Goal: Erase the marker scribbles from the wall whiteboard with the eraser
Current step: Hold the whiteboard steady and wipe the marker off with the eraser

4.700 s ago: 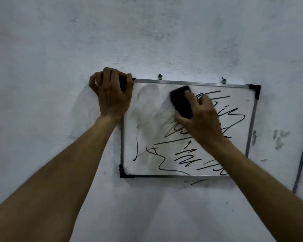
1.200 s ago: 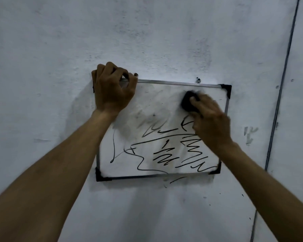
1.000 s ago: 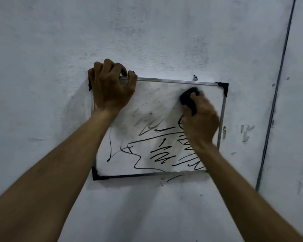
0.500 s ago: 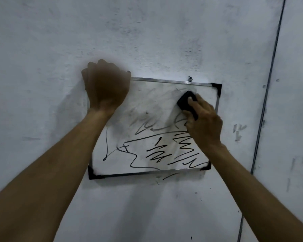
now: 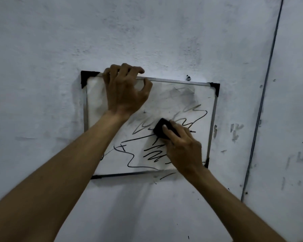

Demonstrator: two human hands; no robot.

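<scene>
A small whiteboard with a metal frame and black corner caps hangs on the wall. Black marker scribbles cover its lower half, and grey smears mark the upper part. My right hand grips a black eraser and presses it against the board's middle, over the scribbles. My left hand curls its fingers over the board's top edge, a little right of the top-left corner.
The board hangs from a screw in a rough white wall. A thin conduit runs down the wall to the right of the board. Stray marker marks sit on the wall below the board.
My right hand has carried the eraser from the board's upper right down to its middle. My left hand has slid right along the top edge, baring the top-left corner.
</scene>
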